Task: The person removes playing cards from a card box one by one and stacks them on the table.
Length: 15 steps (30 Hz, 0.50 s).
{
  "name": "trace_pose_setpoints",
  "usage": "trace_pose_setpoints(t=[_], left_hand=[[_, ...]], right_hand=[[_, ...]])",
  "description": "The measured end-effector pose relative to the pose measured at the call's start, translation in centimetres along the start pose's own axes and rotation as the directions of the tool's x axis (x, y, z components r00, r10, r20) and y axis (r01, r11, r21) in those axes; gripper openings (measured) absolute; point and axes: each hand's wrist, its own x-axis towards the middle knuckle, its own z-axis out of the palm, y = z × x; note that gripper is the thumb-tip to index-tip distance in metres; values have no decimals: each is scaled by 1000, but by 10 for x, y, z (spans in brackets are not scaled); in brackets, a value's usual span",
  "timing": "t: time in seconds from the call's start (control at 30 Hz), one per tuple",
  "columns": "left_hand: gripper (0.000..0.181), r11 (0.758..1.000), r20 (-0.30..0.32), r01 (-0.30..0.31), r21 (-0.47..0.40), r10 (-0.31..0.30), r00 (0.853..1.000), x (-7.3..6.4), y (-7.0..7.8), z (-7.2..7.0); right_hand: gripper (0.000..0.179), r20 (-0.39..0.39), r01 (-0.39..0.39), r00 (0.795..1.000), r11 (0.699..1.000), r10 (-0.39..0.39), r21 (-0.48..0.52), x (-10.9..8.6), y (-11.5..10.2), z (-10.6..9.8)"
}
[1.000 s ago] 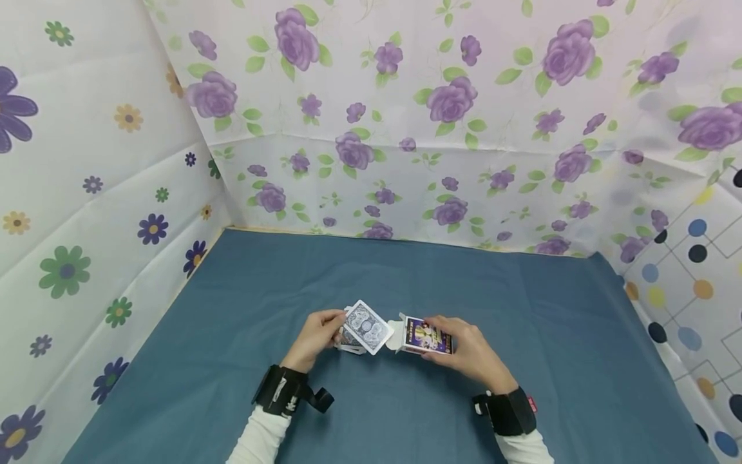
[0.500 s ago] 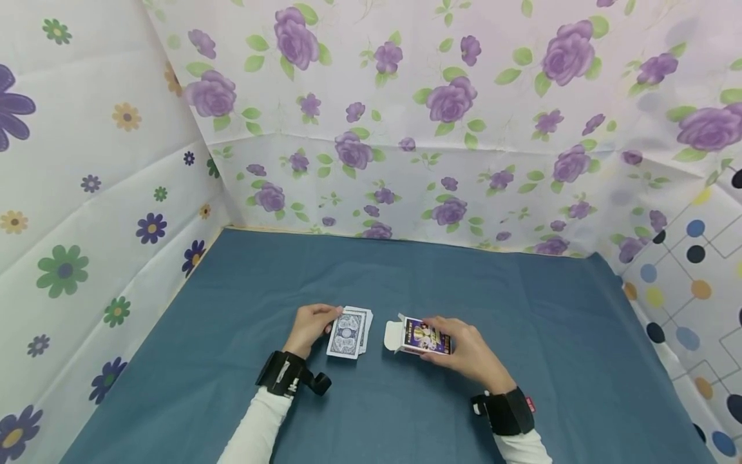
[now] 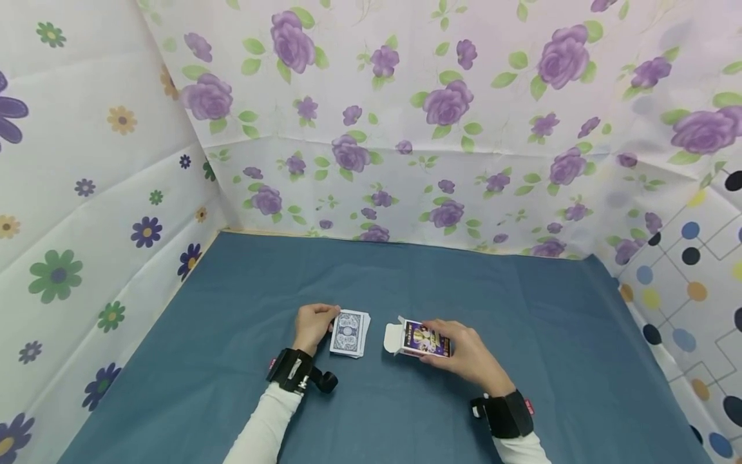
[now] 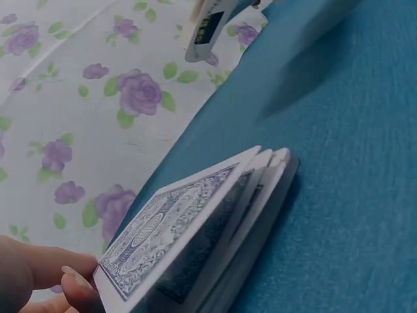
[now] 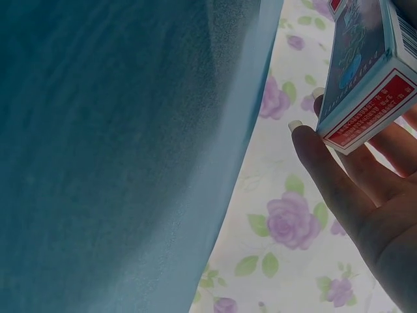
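Observation:
My left hand [image 3: 313, 327] pinches the left edge of a playing card [image 3: 348, 332] with a blue-and-white patterned back. In the left wrist view, thumb and finger hold that card's corner, and the card [image 4: 172, 222] leans at an angle over a stack of cards [image 4: 251, 228] lying on the cloth. To the right, my right hand [image 3: 472, 351] grips a purple card box [image 3: 426, 338] by its sides. The box's white end flap [image 3: 393, 338] stands open, facing the cards. Seen from the right wrist, the box [image 5: 365, 91] shows a red-and-white end panel.
A blue cloth [image 3: 371, 277] covers the table. Floral sheets [image 3: 406, 129] rise behind it, with patterned sheets at the left [image 3: 87, 219] and right [image 3: 684, 309]. Black straps with cameras sit on both wrists.
The left hand brings the tilted card leftward from near the box and down over the stack, roughly lining it up. The right hand and box stay nearly still.

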Motion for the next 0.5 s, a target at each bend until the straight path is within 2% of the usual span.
trace_pose_setpoints(t=[0.5], left_hand=[[19, 999, -79, -11, 31, 13, 997, 1, -3, 6]], right_hand=[[62, 6, -5, 1000, 1000, 4, 11, 0, 3, 3]])
